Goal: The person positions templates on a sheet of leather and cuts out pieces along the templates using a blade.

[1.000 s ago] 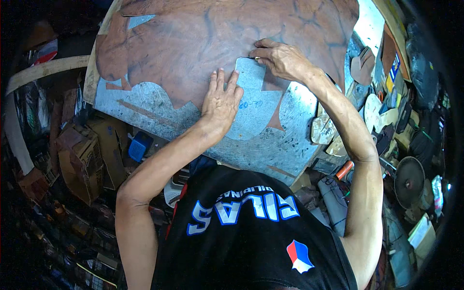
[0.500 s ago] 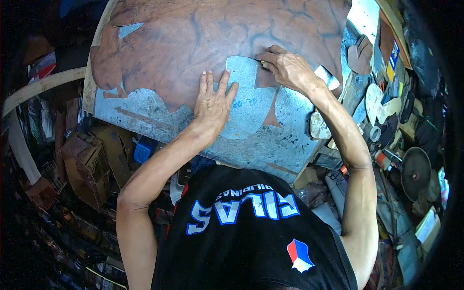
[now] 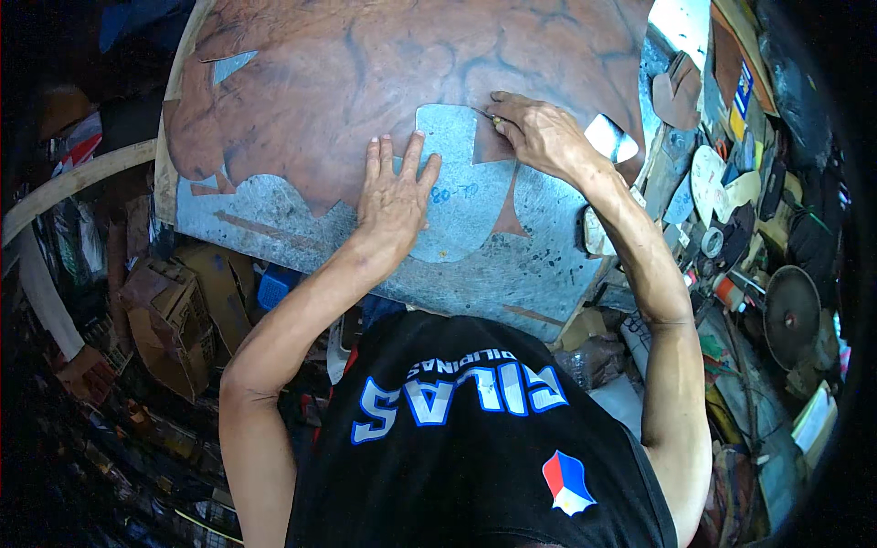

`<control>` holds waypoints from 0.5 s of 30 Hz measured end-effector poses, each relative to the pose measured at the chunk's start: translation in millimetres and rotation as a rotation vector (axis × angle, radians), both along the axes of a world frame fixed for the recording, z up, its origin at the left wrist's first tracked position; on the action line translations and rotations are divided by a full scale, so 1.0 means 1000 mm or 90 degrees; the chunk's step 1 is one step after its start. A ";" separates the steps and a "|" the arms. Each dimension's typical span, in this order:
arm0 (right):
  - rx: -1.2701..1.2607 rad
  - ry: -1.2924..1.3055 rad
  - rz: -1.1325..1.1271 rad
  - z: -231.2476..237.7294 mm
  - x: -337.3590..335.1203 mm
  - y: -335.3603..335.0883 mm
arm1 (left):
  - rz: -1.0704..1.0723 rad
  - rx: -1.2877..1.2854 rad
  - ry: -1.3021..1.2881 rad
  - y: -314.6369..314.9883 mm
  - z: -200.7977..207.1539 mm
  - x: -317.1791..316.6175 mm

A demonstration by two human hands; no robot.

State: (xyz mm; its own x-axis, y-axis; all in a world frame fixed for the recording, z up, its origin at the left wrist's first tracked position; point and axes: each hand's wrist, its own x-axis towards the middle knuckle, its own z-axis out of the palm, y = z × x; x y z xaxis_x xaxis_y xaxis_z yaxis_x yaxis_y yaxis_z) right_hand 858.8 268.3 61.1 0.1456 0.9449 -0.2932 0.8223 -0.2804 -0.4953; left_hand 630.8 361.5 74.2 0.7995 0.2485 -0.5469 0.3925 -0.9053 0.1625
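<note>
A large sheet of brown leather (image 3: 292, 110) with dark streaks lies over the grey metal board (image 3: 301, 224), its near edge cut into curves. A pale grey template (image 3: 457, 215) with a rounded lower end and blue handwriting lies at the leather's near edge. My left hand (image 3: 393, 196) rests flat with fingers spread, over the template's left side and the leather. My right hand (image 3: 544, 137) is closed around a small thin-bladed knife (image 3: 489, 116), its tip at the template's upper right corner. Most of the knife's handle is hidden in my fingers.
Leather offcuts (image 3: 678, 91) and pale pattern pieces (image 3: 708, 187) crowd the right side, with a round dark disc (image 3: 791, 320) beyond them. A cardboard box (image 3: 164, 315) and a blue plastic container (image 3: 276, 286) sit below the board's left edge.
The whole view has shifted slightly. Both hands keep nearly the same places against the template, and the blade shows a little more clearly at its corner.
</note>
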 end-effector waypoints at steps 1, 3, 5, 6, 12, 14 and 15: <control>-0.003 0.016 -0.016 -0.002 0.000 -0.002 | 0.001 -0.002 -0.001 0.000 0.000 0.001; 0.004 0.022 -0.020 -0.003 0.000 -0.005 | -0.006 0.006 -0.006 -0.001 0.000 0.001; 0.013 0.028 -0.026 -0.005 -0.002 -0.009 | -0.016 0.016 -0.013 -0.002 -0.001 0.001; 0.026 0.030 -0.026 -0.006 -0.003 -0.011 | -0.024 0.017 -0.016 -0.003 -0.001 0.001; 0.043 -0.046 -0.051 -0.004 -0.023 -0.020 | -0.114 0.095 -0.020 -0.007 -0.011 0.010; 0.040 -0.051 -0.081 -0.004 -0.031 -0.019 | -0.127 0.105 -0.002 -0.007 -0.010 0.013; 0.041 -0.051 -0.083 -0.002 -0.035 -0.019 | -0.128 0.106 0.009 -0.007 -0.009 0.013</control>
